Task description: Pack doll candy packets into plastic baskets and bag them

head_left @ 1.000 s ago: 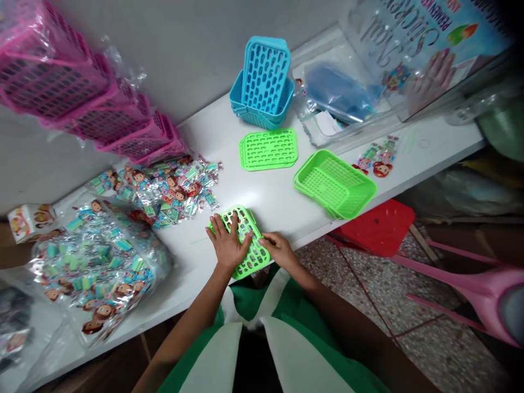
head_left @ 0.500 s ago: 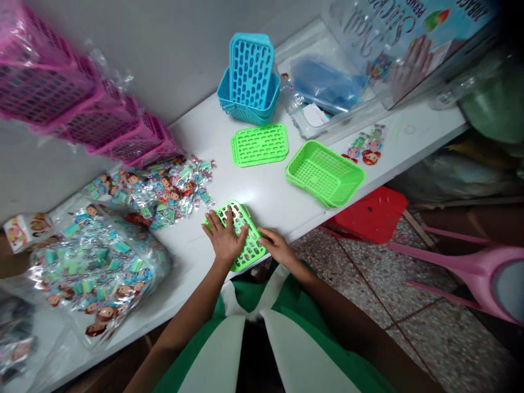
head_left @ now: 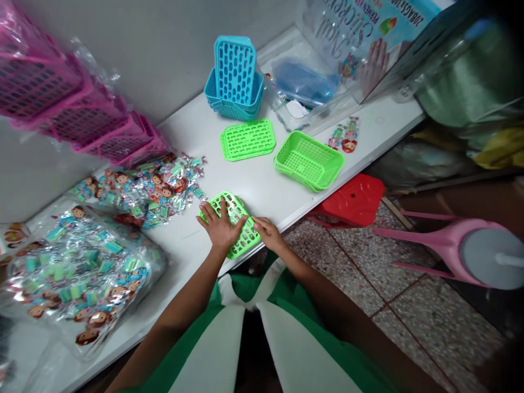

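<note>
Green lidded basket [head_left: 248,238]: at front edge of white table [head_left: 184,240]. Left hand [head_left: 223,232]: fingers spread flat across top, not clasped. Right hand [head_left: 269,234]: fingertips together at basket's right side; pinch or mere touch, cannot tell. Change: viewpoint shifted, hands' placement nearly same; lid-pressing apparently continuing. Beyond: green lids [head_left: 248,140], open green basket [head_left: 309,161], blue baskets [head_left: 235,111].

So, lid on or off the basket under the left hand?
On: slotted lid covers it, left hand spread on top. Latched: cannot tell.
</note>
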Demonstrator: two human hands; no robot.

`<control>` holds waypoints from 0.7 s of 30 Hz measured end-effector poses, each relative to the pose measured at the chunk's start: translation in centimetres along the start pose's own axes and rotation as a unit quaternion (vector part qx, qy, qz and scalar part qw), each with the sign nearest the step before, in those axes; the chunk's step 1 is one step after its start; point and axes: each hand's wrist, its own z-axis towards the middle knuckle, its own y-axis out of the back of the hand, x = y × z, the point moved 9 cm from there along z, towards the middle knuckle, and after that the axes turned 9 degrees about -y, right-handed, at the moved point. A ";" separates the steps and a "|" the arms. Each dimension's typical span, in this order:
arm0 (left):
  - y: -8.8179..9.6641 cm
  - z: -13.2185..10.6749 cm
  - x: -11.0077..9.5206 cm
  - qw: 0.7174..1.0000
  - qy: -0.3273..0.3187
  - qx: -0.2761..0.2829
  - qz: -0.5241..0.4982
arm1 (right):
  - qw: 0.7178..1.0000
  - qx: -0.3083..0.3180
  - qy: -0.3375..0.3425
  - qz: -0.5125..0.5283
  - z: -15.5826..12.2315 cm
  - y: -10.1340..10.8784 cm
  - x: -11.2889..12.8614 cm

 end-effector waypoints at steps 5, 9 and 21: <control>0.1 -0.3 -0.1 1.000 -0.009 -0.008 -0.008 | 0.988 0.005 -0.102 0.117 -1.3 0.6 -1.7; 0.1 -0.4 0.0 1.000 -0.010 -0.003 -0.008 | 0.966 -0.053 -0.151 0.204 -3.3 1.1 -3.4; 0.0 -0.5 -0.5 1.000 -0.026 0.005 -0.005 | 0.979 -0.106 -0.130 0.115 -5.1 1.0 -2.2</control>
